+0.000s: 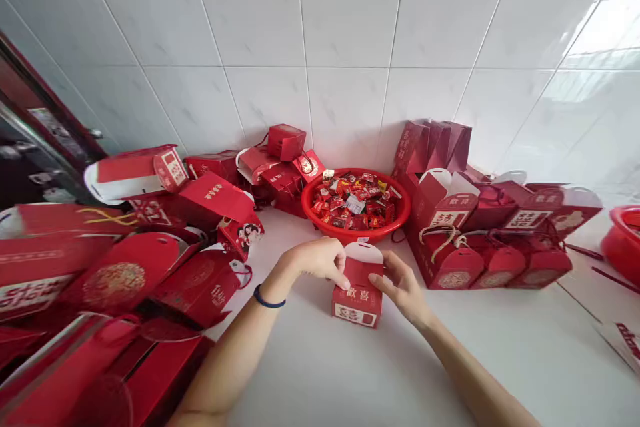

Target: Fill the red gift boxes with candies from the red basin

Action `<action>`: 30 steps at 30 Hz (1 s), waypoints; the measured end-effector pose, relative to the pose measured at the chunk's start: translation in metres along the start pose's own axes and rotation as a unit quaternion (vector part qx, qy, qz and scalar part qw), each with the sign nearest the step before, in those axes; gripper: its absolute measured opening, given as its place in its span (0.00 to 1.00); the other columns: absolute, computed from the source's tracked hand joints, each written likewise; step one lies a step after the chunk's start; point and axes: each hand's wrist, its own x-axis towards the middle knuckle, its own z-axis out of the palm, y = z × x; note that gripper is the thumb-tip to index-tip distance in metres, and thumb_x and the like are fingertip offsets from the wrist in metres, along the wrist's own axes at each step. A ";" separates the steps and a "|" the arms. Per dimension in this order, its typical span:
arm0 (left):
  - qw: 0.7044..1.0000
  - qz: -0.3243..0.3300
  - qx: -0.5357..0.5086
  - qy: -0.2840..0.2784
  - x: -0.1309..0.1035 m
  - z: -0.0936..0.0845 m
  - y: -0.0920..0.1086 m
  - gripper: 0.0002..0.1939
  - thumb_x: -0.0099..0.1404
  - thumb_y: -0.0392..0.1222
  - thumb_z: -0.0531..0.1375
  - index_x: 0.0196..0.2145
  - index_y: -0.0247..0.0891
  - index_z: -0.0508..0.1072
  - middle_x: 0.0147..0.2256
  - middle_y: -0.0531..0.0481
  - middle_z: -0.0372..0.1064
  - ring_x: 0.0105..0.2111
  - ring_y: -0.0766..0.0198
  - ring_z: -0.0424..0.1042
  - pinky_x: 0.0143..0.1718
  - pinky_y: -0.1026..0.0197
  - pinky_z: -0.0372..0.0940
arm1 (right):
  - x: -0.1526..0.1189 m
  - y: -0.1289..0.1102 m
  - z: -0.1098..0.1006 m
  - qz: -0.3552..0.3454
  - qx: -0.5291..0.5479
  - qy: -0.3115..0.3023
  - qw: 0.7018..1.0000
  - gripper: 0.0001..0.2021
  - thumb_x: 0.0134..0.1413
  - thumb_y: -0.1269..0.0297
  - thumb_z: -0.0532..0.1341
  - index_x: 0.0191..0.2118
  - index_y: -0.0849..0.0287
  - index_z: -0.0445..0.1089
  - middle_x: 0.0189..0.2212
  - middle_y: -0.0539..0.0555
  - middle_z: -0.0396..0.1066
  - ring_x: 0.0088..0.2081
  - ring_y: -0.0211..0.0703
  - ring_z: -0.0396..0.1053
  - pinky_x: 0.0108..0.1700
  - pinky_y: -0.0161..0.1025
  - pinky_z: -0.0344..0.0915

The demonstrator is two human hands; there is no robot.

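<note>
A small red box (pixel 356 307) with white characters on its front stands upright on the white table, just before a red basin (pixel 306 208) full of wrapped sweets (pixel 355 203). Its back flap is raised and shows a white inner face with a slot. My left hand (pixel 320 260), with a dark band on the wrist, has its fingers curled at the box's upper left edge, the thumb by the front flap. My right hand (pixel 400 283) grips the right side, thumb on the front top edge and fingers behind. What lies inside the box is hidden.
Many red boxes (pixel 200 280) are piled on the left, more (pixel 287 177) against the tiled wall (pixel 350 107). Stacked boxes (pixel 455 267) with cord ties stand to the right of the basin. Part of another red basin (pixel 620 240) shows at the right edge.
</note>
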 end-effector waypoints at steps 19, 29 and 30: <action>0.999 0.006 -0.027 -0.021 0.009 -0.002 -0.008 0.27 0.40 0.62 0.72 0.21 0.38 0.69 0.21 0.56 0.64 0.22 0.68 0.58 0.24 0.61 0.52 | 0.003 0.002 -0.007 0.079 0.122 -0.075 0.987 0.24 0.55 0.55 0.69 0.56 0.53 0.70 0.52 0.57 0.76 0.51 0.51 0.73 0.50 0.45 0.70; 0.999 0.010 -0.024 -0.022 0.009 -0.003 -0.009 0.25 0.42 0.60 0.72 0.21 0.38 0.69 0.21 0.57 0.63 0.22 0.68 0.58 0.25 0.61 0.52 | 0.002 -0.001 -0.005 0.072 0.116 -0.077 0.988 0.22 0.56 0.56 0.69 0.55 0.51 0.70 0.50 0.54 0.76 0.49 0.48 0.74 0.50 0.44 0.71; 1.000 0.012 -0.022 -0.018 0.009 -0.003 -0.009 0.25 0.42 0.60 0.72 0.21 0.38 0.68 0.21 0.57 0.63 0.22 0.68 0.58 0.25 0.61 0.52 | 0.001 -0.001 -0.005 0.069 0.111 -0.076 0.989 0.21 0.56 0.56 0.69 0.55 0.51 0.70 0.50 0.54 0.76 0.49 0.48 0.74 0.49 0.44 0.71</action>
